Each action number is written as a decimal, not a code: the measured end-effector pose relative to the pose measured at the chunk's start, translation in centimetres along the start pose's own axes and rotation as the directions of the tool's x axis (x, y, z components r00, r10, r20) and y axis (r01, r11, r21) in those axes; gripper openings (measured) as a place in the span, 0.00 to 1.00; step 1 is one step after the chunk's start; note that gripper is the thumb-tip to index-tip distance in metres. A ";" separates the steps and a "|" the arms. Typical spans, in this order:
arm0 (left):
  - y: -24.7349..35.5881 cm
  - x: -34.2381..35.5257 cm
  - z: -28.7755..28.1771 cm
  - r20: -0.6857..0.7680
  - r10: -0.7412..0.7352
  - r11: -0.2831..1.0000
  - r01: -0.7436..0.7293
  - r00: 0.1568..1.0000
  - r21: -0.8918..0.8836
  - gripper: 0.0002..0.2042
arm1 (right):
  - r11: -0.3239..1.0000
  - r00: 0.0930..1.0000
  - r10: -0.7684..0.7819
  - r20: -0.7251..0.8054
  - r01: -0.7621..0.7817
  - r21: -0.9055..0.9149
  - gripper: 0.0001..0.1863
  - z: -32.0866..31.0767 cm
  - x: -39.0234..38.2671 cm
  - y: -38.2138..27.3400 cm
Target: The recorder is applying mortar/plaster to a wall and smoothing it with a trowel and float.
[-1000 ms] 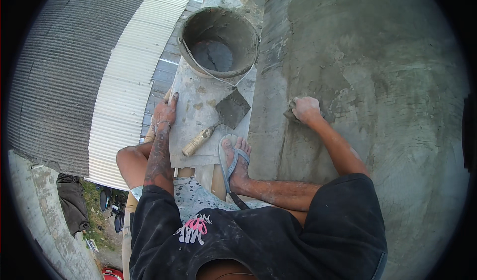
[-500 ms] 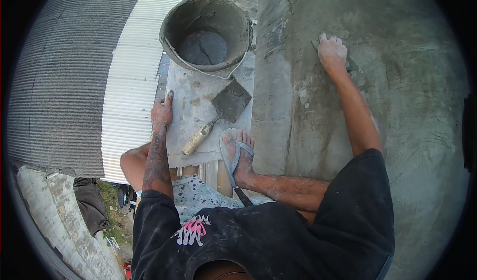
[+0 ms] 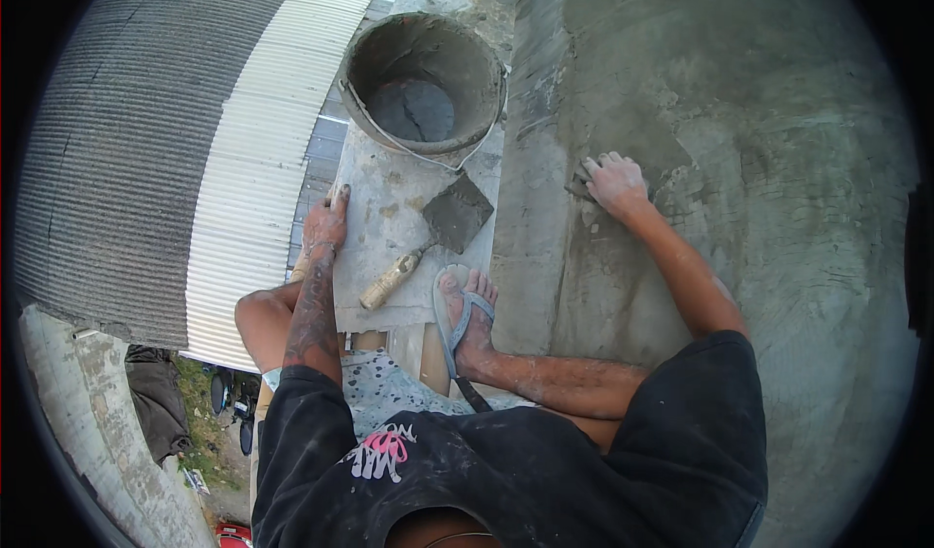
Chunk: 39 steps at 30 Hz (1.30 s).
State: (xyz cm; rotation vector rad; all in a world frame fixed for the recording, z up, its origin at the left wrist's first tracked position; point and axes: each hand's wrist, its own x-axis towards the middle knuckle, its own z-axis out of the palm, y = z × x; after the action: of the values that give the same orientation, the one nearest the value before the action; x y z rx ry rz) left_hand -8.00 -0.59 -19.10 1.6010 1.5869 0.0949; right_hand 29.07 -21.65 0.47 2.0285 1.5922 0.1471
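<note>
My right hand (image 3: 617,184) is closed on a small grey, mortar-coloured pad (image 3: 580,184), pressed flat against the cement-plastered surface (image 3: 739,256); most of the pad is hidden under my fingers. At the left, my left hand (image 3: 325,221) grips the edge of a pale, mortar-stained board (image 3: 368,227), its thumb on top and its other fingers partly hidden. Between my hands a trowel (image 3: 426,240) lies on the board, its blade coated in wet mortar and its worn handle towards me. Beyond it stands a bucket (image 3: 467,71) with mortar-caked walls and a wire handle.
My sandalled foot (image 3: 469,319) rests at the board's near end, beside the plastered surface. Left of the board run white corrugated sheeting (image 3: 258,159) and a dark corrugated roof (image 3: 126,159). Far below at the lower left are ground (image 3: 209,421) and a dark cloth (image 3: 156,402).
My right hand has slid the pad nearer to me and leftward over the plaster. My left hand keeps its hold on the board edge. The view has shifted slightly.
</note>
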 end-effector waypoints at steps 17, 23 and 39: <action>0.0 -0.3 -0.2 0.012 -0.012 1.000 0.012 1.000 -0.013 0.37 | 0.872 0.867 0.490 -0.091 -0.486 0.063 0.18 -6.4 -0.4 1.2; 0.1 -0.3 0.2 -0.001 0.013 1.000 -0.013 1.000 -0.007 0.36 | 0.766 0.776 0.626 -0.075 -0.630 -0.129 0.19 -5.6 1.4 3.8; 0.2 0.0 0.1 -0.009 -0.041 0.999 0.040 0.999 -0.017 0.36 | 0.929 0.871 0.306 0.385 -0.362 0.080 0.18 6.1 0.5 -6.2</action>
State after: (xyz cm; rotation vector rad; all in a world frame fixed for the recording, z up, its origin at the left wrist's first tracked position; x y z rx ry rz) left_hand -7.78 -0.62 -19.01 1.5565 1.6206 0.0942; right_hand 26.39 -22.45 -7.74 2.2753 1.0387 -0.2235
